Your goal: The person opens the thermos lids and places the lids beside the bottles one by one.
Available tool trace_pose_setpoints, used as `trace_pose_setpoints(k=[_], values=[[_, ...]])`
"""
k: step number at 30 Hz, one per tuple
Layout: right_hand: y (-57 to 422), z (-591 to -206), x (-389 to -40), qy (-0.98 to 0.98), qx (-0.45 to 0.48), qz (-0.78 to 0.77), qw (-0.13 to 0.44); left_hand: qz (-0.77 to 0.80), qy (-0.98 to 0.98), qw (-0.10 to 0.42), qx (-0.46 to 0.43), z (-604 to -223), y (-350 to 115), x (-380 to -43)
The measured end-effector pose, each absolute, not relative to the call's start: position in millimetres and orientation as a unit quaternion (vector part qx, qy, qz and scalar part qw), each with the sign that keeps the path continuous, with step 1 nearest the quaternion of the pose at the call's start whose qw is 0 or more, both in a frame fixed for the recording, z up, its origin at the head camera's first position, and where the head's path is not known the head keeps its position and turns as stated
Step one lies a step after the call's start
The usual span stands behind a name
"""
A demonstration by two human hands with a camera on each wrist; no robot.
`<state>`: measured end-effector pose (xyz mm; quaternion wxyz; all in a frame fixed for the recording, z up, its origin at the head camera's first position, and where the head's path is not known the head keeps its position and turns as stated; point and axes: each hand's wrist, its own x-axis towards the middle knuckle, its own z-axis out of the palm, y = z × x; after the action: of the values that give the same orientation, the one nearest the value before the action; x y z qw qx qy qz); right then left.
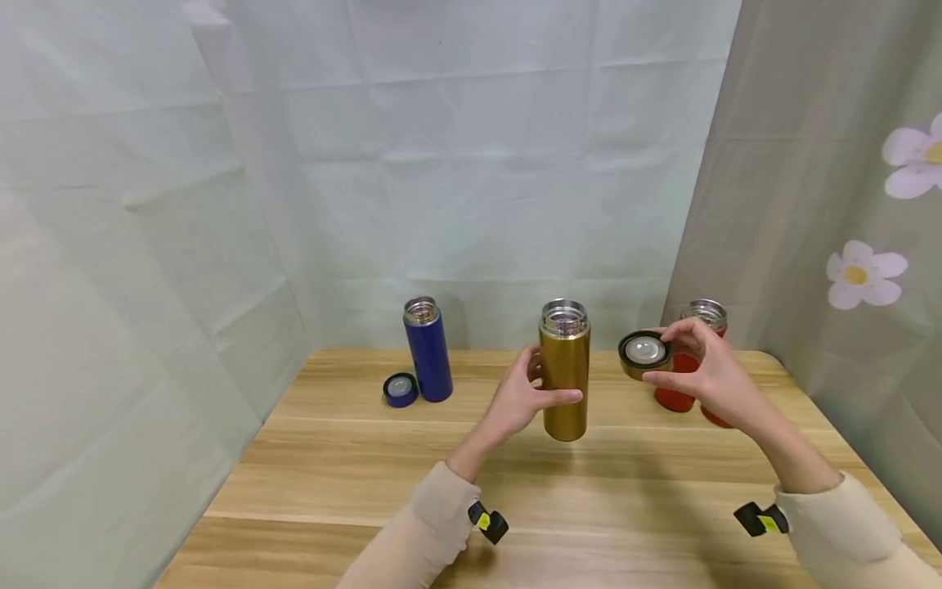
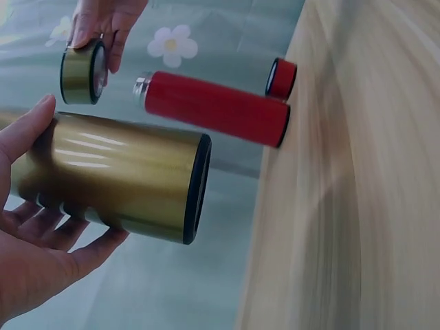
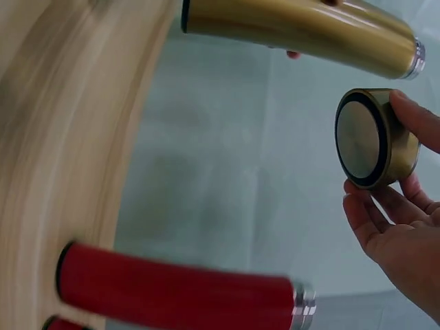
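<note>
My left hand (image 1: 517, 398) grips a gold vacuum flask (image 1: 567, 364) round its body, upright and raised off the table. Its steel mouth is uncovered. To its right, my right hand (image 1: 712, 376) pinches the gold flask's lid (image 1: 631, 367) by the side, thumb opposite fingers. The lid's pale inner side faces up toward the head camera. Lid and flask are apart. In the left wrist view the flask's black base (image 2: 197, 189) shows clear of the wooden table; the right wrist view shows the lid's round outer face (image 3: 359, 139).
At the left of the wooden table (image 1: 353, 483) stands an uncapped blue flask (image 1: 429, 352), its blue lid (image 1: 401, 391) beside it. Behind my right hand stands an uncapped red flask (image 2: 213, 106) with a red lid (image 2: 282, 79) next to it. Pale curtains (image 1: 478, 164) hang around the table.
</note>
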<state>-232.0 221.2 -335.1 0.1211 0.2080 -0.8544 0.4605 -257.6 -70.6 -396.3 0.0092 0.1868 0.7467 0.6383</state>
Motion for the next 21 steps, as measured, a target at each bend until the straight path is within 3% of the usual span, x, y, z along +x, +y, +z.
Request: trace_pose_setpoints(k=[12, 21], values=[[283.1, -357.3, -217.0, -0.894, 0.125, 0.411, 0.129, 0.635, 0.747, 0.009, 0.197, -403.0, -7.0, -263.4], [313.2, -385.3, -214.8, -0.901, 0.114, 0.402, 0.117, 0.624, 0.759, 0.023, 0.186, -404.9, 28.8, -265.0]])
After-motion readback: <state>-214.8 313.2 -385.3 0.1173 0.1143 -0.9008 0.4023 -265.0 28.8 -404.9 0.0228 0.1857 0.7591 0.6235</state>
